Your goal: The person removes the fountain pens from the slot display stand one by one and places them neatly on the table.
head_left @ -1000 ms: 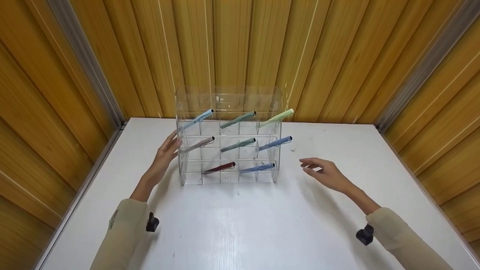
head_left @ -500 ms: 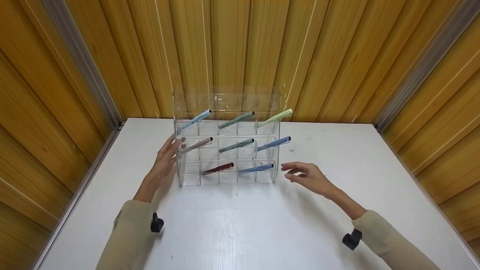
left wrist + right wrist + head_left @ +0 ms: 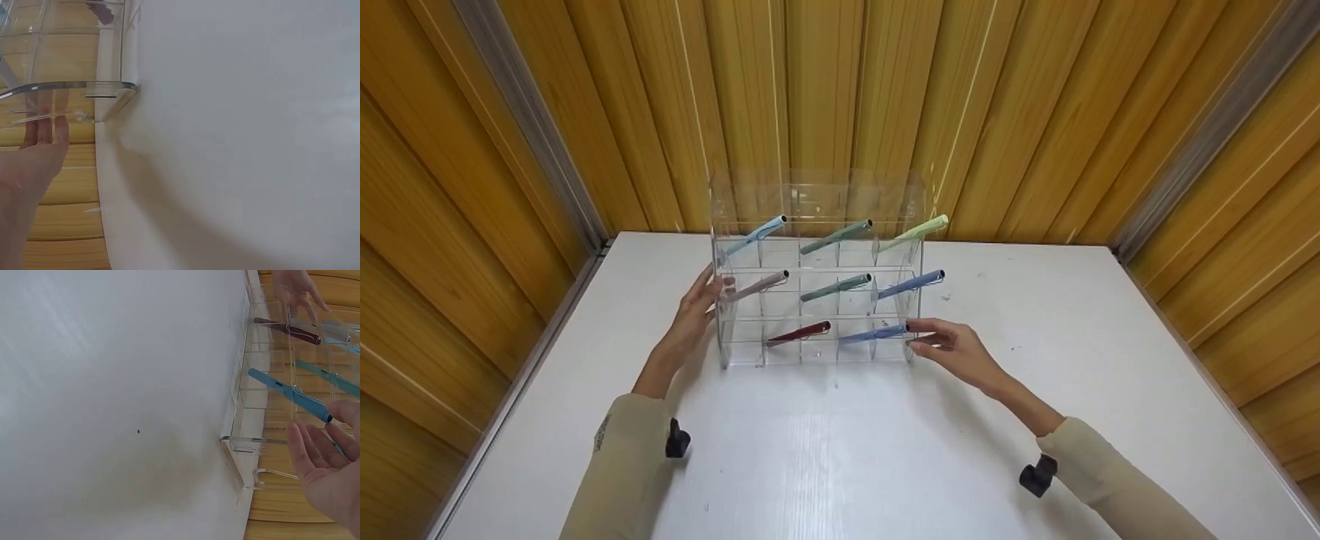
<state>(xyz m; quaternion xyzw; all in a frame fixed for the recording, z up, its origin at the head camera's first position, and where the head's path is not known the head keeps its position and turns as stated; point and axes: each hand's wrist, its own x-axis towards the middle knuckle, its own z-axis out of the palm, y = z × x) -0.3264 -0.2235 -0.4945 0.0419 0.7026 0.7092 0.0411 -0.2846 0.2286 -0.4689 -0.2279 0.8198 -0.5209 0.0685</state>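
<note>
Leftmost: left hand (image 3: 690,315) lies along the side wall of the clear rack (image 3: 780,269), fingers extended and, in the left wrist view, visible through the panel; no pen in it. Likely purpose: steadying the stand, which looks light. Rack stands on the white table (image 3: 810,450), near the wood-grain wall (image 3: 825,90).

First column: light blue pen (image 3: 755,236) on top, mauve pen (image 3: 757,286) in the middle tier. Next column, bottom tier: dark red pen (image 3: 799,334). Centre column: upper green pen (image 3: 838,237) and lower green pen (image 3: 836,288). All lean rightward, cap ends up and out past their dividers, presumably leaving an end easy to grasp.

Fourth column, bottom tier: blue pen (image 3: 874,334), its cap end toward the rack's right side. Last column: pale green pen (image 3: 915,234) above darker blue pen (image 3: 911,285).

Rightmost: right hand (image 3: 960,352) at the blue pen's cap end, thumb and fingers parted, probably so the cap fits between. Fingertip contact: cannot tell.
</note>
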